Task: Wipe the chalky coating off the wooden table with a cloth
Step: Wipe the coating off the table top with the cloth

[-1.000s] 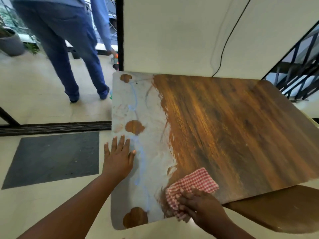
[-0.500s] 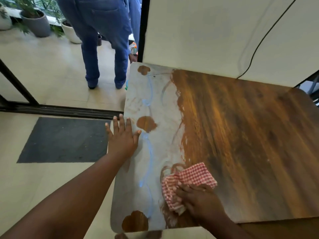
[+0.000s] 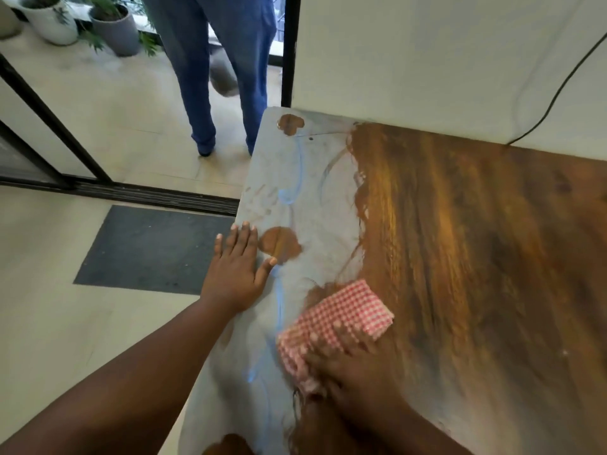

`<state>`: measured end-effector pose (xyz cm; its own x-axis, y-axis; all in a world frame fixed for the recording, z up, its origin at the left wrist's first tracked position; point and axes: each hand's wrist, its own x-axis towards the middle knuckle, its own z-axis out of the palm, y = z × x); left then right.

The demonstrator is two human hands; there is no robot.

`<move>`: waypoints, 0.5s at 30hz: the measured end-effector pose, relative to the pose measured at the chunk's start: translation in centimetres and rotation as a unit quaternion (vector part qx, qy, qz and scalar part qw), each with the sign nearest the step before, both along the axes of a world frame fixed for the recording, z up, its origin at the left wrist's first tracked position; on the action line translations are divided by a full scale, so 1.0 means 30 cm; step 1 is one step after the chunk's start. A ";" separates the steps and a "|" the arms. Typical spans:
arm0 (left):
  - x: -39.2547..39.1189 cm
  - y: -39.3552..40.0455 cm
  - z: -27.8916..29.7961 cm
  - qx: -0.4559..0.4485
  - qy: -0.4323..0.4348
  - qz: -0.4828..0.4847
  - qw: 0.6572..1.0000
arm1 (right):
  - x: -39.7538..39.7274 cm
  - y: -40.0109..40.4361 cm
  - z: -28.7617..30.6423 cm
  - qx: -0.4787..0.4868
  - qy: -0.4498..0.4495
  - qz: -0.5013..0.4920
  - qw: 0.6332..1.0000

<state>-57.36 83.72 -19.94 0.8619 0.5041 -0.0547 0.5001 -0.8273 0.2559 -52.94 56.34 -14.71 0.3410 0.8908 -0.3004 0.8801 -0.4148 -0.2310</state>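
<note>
The wooden table (image 3: 476,257) shows bare brown grain over its right part. A pale chalky coating (image 3: 312,205) with blue streaks and a few bare brown patches covers its left strip. A folded red-and-white checked cloth (image 3: 341,320) lies at the border between coating and clean wood. My right hand (image 3: 358,372) presses on the cloth's near end, blurred by motion. My left hand (image 3: 235,270) rests flat with fingers spread on the table's left edge, holding nothing.
A person in blue trousers (image 3: 223,70) stands in the doorway just beyond the table's far left corner. Potted plants (image 3: 115,27) stand outside. A dark floor mat (image 3: 154,247) lies left of the table. A white wall (image 3: 427,54) with a black cable (image 3: 558,90) backs the table.
My right hand has pushed the cloth forward along the coating's edge, baring more wood near the front. The view shifted left and closer. The person in blue stepped nearer the doorway.
</note>
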 end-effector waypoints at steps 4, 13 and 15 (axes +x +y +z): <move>0.000 0.000 -0.001 -0.004 0.001 0.007 1.000 | 0.091 -0.130 0.004 -0.026 -0.008 0.029 0.999; -0.002 0.001 0.009 -0.015 0.007 0.005 1.000 | 0.141 0.123 -0.015 -0.026 0.010 -0.053 0.998; -0.001 0.000 0.011 -0.015 0.006 0.006 1.000 | 0.088 0.056 -0.002 -0.023 -0.013 0.029 0.999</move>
<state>-57.38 83.71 -19.61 0.8555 0.5116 -0.0800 0.5123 -0.8138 0.2743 -50.30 58.02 -14.77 0.2971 0.8949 -0.3330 0.9083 -0.3725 -0.1906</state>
